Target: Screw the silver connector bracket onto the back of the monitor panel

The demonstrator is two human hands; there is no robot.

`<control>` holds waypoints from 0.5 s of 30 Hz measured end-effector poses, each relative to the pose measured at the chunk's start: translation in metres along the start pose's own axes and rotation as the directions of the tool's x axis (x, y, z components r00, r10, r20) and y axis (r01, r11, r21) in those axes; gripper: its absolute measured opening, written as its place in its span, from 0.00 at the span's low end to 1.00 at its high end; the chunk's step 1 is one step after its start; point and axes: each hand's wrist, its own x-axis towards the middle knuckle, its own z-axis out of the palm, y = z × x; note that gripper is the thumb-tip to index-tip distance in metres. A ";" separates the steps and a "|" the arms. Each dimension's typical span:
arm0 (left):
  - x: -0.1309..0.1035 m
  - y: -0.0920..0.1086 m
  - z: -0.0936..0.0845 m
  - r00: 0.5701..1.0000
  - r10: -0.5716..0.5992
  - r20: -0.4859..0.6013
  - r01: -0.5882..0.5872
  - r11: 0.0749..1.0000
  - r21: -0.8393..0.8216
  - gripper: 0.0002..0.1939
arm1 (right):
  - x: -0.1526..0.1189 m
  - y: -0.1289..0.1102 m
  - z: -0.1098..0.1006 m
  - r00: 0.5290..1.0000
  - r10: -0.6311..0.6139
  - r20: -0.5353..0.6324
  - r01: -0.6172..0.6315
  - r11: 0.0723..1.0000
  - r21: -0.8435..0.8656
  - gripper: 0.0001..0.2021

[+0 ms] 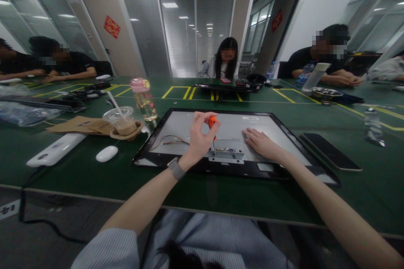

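Observation:
A monitor (176,128) lies face down on the green table, its grey metal back showing inside a black frame. My left hand (198,136) is closed around an orange-handled screwdriver (212,122), held upright with its tip on the metal connector bracket (225,154) near the panel's front edge. My right hand (263,143) rests flat on the metal back just right of the bracket, fingers spread. Thin wires (168,139) run across the left part of the panel.
An iced drink cup (122,121) on brown paper, a pink-lidded bottle (144,98), a white mouse (107,153) and a white bar (55,150) sit left. A black phone (330,150) lies right. Several people sit around the table's far sides.

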 end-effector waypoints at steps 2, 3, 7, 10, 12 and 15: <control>-0.001 0.000 0.000 1.000 -0.011 0.009 0.011 1.000 -0.021 0.08 | 0.000 -0.001 -0.001 1.000 -0.003 0.004 0.004 1.000 -0.003 0.30; -0.001 0.001 0.000 0.999 -0.029 0.018 0.030 0.999 -0.043 0.08 | 0.000 -0.002 -0.002 1.000 -0.007 0.007 0.007 1.000 -0.006 0.30; -0.003 0.002 -0.001 0.995 -0.099 0.034 0.102 0.988 -0.118 0.13 | -0.001 -0.005 -0.005 1.000 -0.006 0.021 0.007 1.000 -0.016 0.30; -0.003 0.004 -0.002 0.993 -0.112 0.029 0.115 0.986 -0.121 0.15 | -0.002 -0.006 -0.006 1.000 -0.002 0.017 0.002 1.000 -0.013 0.30; -0.002 0.004 -0.002 0.993 -0.118 0.032 0.121 0.985 -0.122 0.15 | -0.002 -0.005 -0.006 1.000 -0.003 0.015 0.003 1.000 -0.010 0.30; -0.001 0.004 -0.001 0.996 -0.087 0.008 0.088 0.992 -0.086 0.11 | -0.001 -0.004 -0.005 1.000 -0.004 0.016 0.004 1.000 -0.008 0.30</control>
